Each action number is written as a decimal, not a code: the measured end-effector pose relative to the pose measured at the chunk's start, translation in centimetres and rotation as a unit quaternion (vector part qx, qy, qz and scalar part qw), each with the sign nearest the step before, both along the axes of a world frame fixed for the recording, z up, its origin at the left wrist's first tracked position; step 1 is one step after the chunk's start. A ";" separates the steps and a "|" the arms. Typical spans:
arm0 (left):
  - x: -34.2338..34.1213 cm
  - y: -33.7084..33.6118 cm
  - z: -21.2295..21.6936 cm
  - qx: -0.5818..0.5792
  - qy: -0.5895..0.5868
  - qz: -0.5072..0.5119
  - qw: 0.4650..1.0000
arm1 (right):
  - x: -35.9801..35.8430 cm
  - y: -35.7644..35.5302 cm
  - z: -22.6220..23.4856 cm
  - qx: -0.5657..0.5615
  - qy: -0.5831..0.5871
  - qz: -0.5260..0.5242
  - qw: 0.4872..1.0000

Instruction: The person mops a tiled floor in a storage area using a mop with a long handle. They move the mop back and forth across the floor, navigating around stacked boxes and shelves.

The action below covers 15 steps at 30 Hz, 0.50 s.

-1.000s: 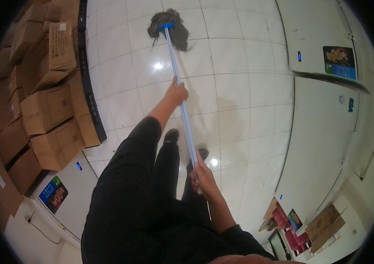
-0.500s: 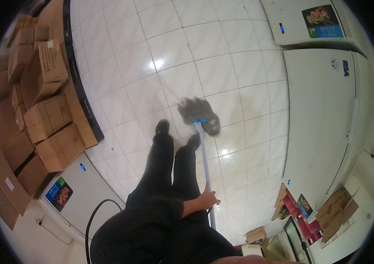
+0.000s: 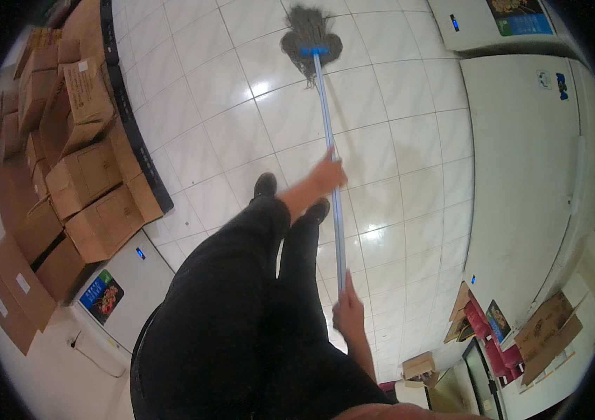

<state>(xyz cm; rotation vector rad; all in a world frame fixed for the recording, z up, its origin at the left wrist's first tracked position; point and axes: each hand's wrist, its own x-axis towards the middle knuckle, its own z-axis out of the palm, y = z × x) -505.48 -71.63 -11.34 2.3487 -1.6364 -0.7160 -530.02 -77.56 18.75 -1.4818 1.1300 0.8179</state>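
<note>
A string mop with a long pale blue handle [image 3: 325,112] reaches forward from me over the tiled floor. Its grey strands [image 3: 308,28] lie spread on the tiles at the top of the view, below a blue clamp [image 3: 313,51]. My left hand [image 3: 327,173] is wrapped round the middle of the handle, thumb pointing along it. Closer to my body, my right hand [image 3: 348,311] grips the handle near its upper end. My dark shoes [image 3: 264,185] stand on the floor left of the handle.
Flattened and stacked cardboard boxes [image 3: 86,178] cover a white freezer [image 3: 145,283] on the left. A long white chest freezer [image 3: 514,168] runs along the right, with another freezer [image 3: 444,31] beyond it. A small carton [image 3: 418,365] sits at the lower right.
The mop head has moved forward, away from my feet. My left hand has gone forward with the handle, and my right hand has come into view on its upper end.
</note>
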 end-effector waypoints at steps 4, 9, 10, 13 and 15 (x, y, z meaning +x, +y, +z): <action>-20.0 2.9 4.4 -0.025 0.084 -0.021 0.996 | -11.6 0.3 10.9 0.014 0.146 0.095 0.985; -25.3 7.6 12.6 -0.015 0.190 0.045 0.981 | -19.0 0.1 15.8 -0.009 0.096 0.166 0.981; -24.0 9.6 11.5 -0.054 0.165 0.066 0.983 | -17.5 2.1 14.3 -0.003 0.100 0.177 0.979; -14.0 17.6 2.7 0.091 0.079 0.080 0.989 | -7.5 7.6 7.2 -0.006 -0.026 0.188 0.982; -3.0 28.5 -5.0 0.059 -0.058 0.166 0.983 | 4.4 12.9 0.6 0.032 -0.093 0.219 0.971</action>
